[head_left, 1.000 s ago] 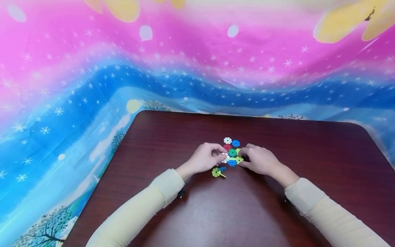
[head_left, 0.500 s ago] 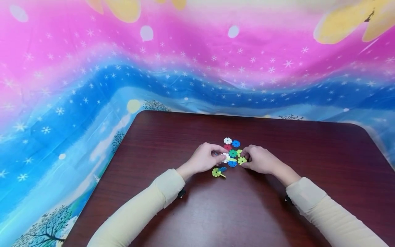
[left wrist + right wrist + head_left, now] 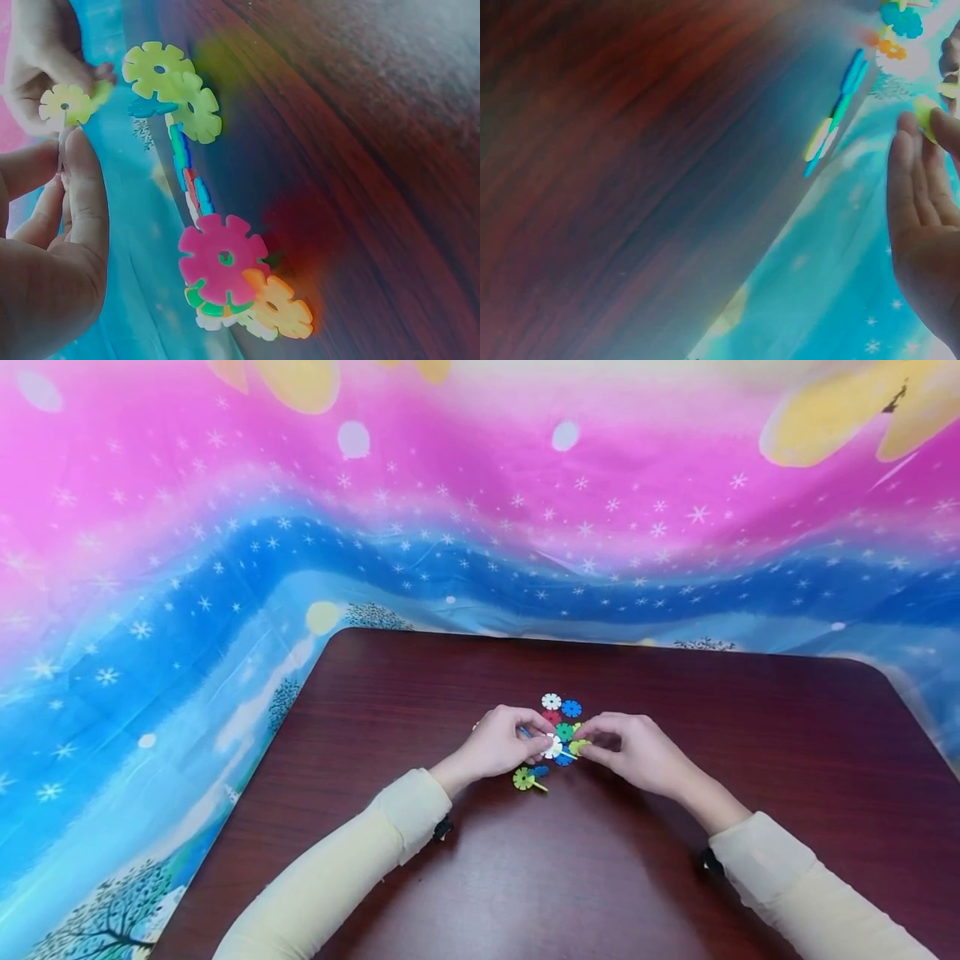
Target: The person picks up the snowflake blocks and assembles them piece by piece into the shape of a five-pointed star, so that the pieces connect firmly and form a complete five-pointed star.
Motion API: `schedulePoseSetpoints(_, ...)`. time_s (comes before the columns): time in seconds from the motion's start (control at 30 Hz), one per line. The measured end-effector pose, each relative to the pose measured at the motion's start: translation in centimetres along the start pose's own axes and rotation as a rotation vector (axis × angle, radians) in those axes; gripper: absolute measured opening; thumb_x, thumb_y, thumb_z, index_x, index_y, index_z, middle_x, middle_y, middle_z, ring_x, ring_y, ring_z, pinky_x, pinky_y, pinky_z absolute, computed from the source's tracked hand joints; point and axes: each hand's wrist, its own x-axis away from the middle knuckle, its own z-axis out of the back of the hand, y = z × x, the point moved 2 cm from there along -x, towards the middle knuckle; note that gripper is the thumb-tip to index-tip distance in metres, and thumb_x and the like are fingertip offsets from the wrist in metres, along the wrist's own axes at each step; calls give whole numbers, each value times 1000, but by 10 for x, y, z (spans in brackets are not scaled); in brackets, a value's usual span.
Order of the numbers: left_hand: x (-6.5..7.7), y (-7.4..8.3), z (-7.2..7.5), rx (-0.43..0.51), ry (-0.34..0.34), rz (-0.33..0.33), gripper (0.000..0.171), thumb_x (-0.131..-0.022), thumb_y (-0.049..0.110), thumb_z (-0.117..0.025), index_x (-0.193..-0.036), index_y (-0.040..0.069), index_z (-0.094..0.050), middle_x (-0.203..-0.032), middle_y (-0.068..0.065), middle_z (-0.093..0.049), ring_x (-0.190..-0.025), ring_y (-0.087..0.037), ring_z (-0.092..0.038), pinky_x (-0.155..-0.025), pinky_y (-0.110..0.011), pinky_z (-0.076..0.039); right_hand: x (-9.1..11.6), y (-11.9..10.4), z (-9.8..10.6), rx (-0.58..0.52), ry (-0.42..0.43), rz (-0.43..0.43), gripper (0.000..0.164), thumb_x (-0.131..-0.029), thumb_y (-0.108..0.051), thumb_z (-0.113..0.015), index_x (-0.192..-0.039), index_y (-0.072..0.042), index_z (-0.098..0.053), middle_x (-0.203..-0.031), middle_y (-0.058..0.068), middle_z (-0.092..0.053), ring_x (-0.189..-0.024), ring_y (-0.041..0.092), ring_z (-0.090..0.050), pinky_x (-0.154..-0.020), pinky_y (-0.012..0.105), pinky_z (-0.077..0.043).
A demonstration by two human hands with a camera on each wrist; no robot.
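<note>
My left hand [image 3: 498,743] pinches a white notched snowflake disc [image 3: 553,746], seen edge-on in the left wrist view. A yellow disc [image 3: 65,105] is slotted to its far edge and appears edge-on in the head view. Close on the right, my right hand [image 3: 637,750] pinches a yellow-green snowflake disc [image 3: 925,116] between thumb and fingers. That disc is right beside the left hand's pieces; whether they touch I cannot tell. Beneath the hands lie a green disc [image 3: 564,732] and a blue disc [image 3: 564,757], partly covered.
Behind the hands lie a white disc [image 3: 551,702], a blue disc [image 3: 572,708] and a red disc [image 3: 551,717]. A joined yellow-green disc cluster [image 3: 522,778] sits nearer. The left wrist view shows a magenta disc [image 3: 223,259] and an orange disc [image 3: 279,306] on the dark table [image 3: 480,893].
My right hand first shifted slightly right with the yellow-green disc, then came back left, up to the left hand's pieces. The left hand tilted its white disc a little and otherwise stayed put.
</note>
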Motion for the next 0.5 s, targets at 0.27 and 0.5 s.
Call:
schedulePoseSetpoints(0.27,0,3,-1,42,-16,-3,10,-96,12,-76,-103,7,-79,-82,-1,-72,-71,-26,-74,-69,-40,-62,3,-17,1,74,128,191,24,-83,-14,-90,-103,-22,-78,-96,-13,-72,-81,0,-66,-73,31,-60)
schedulePoseSetpoints(0.5,1,6,-5,36,-27,-15,12,-96,12,-76,-105,4,-79,-81,0,-72,-72,-29,-75,-66,-39,-62,5,-22,0,120,187,346,27,-77,-7,-92,-98,-19,-81,-94,-10,-73,-80,2,-67,-69,27,-59)
